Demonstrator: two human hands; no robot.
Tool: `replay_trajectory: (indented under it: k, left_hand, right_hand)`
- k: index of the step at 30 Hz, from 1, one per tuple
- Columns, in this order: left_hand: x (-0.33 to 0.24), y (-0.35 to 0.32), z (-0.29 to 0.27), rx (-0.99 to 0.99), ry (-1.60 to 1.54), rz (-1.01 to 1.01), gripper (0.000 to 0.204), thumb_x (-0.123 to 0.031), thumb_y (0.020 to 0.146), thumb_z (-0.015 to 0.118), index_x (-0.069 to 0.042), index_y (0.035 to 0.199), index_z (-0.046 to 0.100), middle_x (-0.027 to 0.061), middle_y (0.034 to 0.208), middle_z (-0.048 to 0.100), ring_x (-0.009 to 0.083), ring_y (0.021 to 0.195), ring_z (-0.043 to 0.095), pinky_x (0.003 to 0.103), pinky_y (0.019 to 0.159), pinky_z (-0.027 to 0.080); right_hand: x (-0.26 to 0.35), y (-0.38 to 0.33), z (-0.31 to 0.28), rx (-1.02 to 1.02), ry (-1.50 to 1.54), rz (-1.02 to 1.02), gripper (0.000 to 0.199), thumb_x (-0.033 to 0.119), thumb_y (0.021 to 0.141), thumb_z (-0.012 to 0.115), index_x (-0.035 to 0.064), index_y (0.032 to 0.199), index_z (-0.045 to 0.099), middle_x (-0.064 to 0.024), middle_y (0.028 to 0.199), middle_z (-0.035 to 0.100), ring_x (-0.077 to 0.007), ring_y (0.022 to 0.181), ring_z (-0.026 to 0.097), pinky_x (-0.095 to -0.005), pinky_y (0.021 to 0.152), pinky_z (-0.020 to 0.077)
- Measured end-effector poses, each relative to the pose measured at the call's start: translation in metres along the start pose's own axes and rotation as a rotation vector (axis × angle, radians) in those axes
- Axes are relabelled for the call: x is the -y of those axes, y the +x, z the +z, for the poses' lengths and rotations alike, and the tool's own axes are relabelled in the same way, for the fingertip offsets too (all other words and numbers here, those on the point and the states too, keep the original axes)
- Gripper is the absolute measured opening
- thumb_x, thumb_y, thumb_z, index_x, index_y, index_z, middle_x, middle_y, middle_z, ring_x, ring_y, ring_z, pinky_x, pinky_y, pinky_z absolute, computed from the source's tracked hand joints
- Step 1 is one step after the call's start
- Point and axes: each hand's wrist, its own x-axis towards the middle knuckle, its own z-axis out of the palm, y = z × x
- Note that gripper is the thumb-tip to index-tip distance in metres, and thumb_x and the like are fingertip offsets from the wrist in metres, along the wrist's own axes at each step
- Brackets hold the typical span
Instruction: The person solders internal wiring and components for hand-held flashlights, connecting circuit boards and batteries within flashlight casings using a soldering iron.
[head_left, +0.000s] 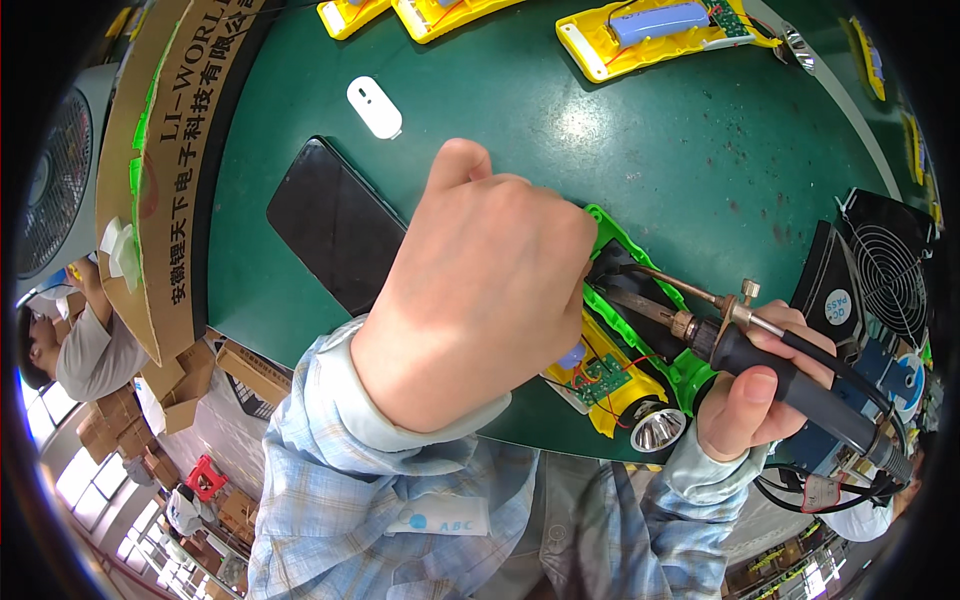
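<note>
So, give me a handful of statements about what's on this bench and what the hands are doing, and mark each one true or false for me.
1. The right hand grips a soldering iron. True.
2. The black smartphone lies to the right of the left hand. False: it lies to the left of it.
3. A white oval piece rests on the smartphone. False: it lies apart from it, on the green tabletop.
4. A cardboard box stands at the left side of the picture. True.
5. A shiny reflector sits at the near end of a yellow casing. True.
</note>
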Motion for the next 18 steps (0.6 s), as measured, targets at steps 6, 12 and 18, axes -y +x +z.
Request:
replay_trajectory:
  k: [6,12,18]
  left_hand:
    - [-0.001,0.0,0.0,0.005,0.002,0.006,0.002,-0.005,0.062,0.055,-0.006,0.061,0.057,0.0045,0.055,0.054,0.0214,0.056,0.049,0.03,0.067,0.032]
    - [-0.001,0.0,-0.003,0.052,-0.011,-0.019,0.002,-0.006,0.062,0.056,-0.005,0.062,0.057,0.0047,0.055,0.054,0.0212,0.057,0.049,0.03,0.069,0.032]
    - [-0.001,-0.001,-0.002,0.013,-0.007,-0.004,0.002,-0.006,0.062,0.055,-0.006,0.061,0.057,0.0048,0.055,0.053,0.0213,0.057,0.05,0.03,0.067,0.032]
  right_hand:
    - [-0.002,0.0,-0.004,0.028,0.008,-0.039,0.032,0.021,0.069,0.066,-0.0029,0.085,0.05,-0.0082,0.076,0.046,-0.0198,0.057,0.05,-0.0276,0.05,0.0373]
    - [0.0,0.001,-0.006,0.074,0.007,0.006,0.032,0.022,0.069,0.066,-0.0016,0.084,0.05,-0.0095,0.07,0.05,-0.0178,0.055,0.049,-0.027,0.05,0.0372]
    - [0.0,0.003,-0.011,0.194,-0.02,-0.091,0.034,0.025,0.067,0.068,-0.0022,0.078,0.05,-0.0143,0.068,0.052,-0.0199,0.051,0.048,-0.0275,0.047,0.0374]
